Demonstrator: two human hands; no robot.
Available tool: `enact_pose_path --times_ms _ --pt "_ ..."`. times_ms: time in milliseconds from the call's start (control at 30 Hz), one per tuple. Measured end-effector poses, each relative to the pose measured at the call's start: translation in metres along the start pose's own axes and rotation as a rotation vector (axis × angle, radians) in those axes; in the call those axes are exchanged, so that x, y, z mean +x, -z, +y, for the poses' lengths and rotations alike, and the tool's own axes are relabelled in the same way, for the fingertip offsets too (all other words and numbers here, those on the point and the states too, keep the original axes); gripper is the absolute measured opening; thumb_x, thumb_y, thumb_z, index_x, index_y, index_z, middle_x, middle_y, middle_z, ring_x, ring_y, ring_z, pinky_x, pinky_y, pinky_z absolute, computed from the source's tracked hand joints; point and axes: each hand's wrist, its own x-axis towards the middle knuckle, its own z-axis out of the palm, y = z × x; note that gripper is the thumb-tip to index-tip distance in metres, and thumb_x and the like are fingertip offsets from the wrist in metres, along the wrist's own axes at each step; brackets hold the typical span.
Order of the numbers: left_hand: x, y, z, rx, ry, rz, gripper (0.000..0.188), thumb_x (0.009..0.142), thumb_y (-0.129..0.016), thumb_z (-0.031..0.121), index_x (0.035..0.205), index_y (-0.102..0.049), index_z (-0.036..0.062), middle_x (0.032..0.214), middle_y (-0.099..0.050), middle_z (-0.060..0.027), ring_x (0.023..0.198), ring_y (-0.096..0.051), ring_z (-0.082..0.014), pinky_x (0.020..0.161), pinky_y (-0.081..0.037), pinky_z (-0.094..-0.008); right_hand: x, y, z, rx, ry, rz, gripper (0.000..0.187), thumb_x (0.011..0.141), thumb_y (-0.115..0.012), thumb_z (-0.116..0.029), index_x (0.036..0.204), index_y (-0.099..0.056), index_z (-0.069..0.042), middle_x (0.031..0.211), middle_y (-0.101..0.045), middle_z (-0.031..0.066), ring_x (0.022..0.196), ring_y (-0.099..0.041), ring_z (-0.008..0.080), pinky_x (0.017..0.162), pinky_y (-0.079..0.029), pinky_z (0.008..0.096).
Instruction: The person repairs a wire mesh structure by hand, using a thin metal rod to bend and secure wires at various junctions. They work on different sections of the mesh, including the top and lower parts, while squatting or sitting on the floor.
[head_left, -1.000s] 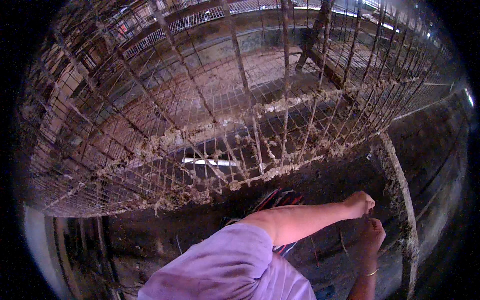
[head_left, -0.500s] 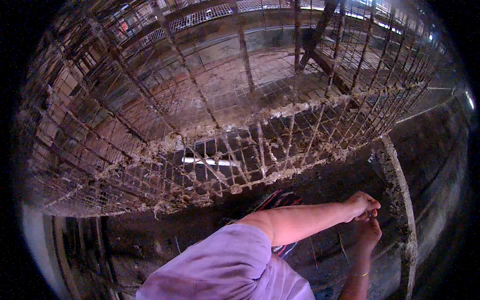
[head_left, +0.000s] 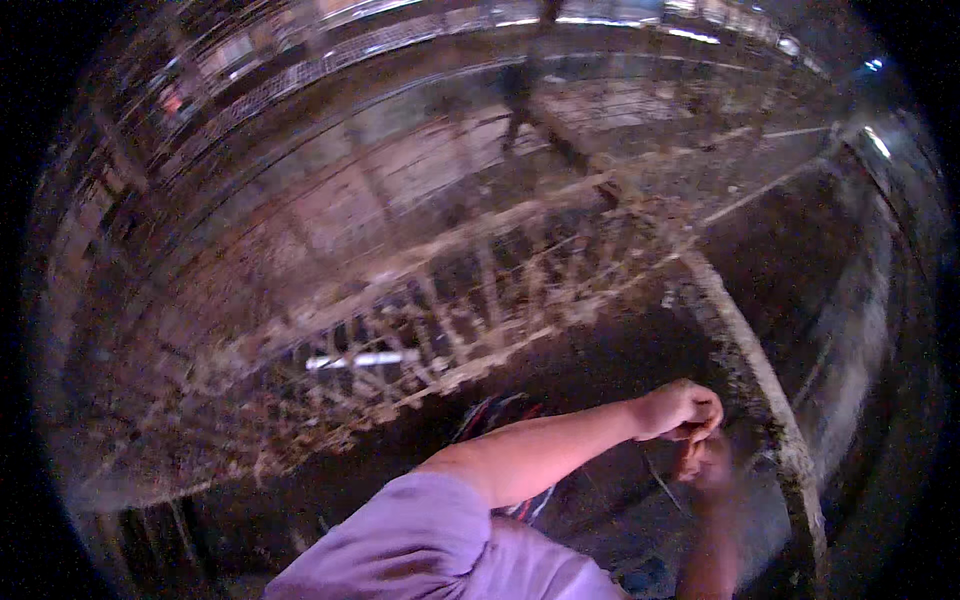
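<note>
My left hand (head_left: 680, 410), on a bare forearm from a lavender sleeve (head_left: 400, 535), reaches to the right with its fingers curled into a pinch. Just below it, my right hand (head_left: 708, 464) comes up from the lower edge, blurred, its bent fingers touching or nearly touching the left fingertips. Whatever is between the fingers, if anything, is too small to make out. Both hands are beside a pale, crusted post (head_left: 755, 365). Ahead and to the left stretches a wire cage (head_left: 470, 340), its lower rails coated with brownish clumps.
A bright white tube-shaped strip (head_left: 360, 360) shows through the cage bars. Striped dark cloth (head_left: 500, 412) lies behind my left forearm. The dark ground (head_left: 590, 480) runs under my arms, and more mesh racks (head_left: 350, 55) stand far back. Motion smears the upper scene.
The view has swung right and tilted, so the cage and post sit further left. My hands stay close together; the right fingers have shifted below the left hand, and the right arm is now blurred.
</note>
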Motion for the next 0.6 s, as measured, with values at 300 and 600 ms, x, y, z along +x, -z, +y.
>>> enact_pose_path --times_ms 300,600 --pt "0.0 0.025 -0.016 0.052 0.246 0.802 0.023 0.094 -0.046 0.023 0.082 -0.06 0.0095 0.069 -0.057 -0.0007 0.054 -0.049 -0.0106 0.046 -0.037 -0.026 0.042 -0.062 0.0 -1.608 0.501 0.573 0.025 0.084 -0.052 -0.013 0.107 -0.056 -0.005 0.091 -0.063 0.0118 0.07 -0.06 0.0254 0.06 -0.049 0.0342" --pt "-0.017 0.034 0.034 0.04 -0.056 0.853 0.014 0.091 -0.05 0.017 0.084 -0.059 0.0087 0.076 -0.057 0.0008 0.059 -0.044 -0.0064 0.051 -0.034 -0.0198 0.099 -0.102 -0.003 -0.514 0.243 0.746 0.009 0.086 -0.048 -0.003 0.088 -0.057 -0.003 0.07 -0.06 0.0042 0.06 -0.053 0.0172 0.053 -0.044 0.0314"
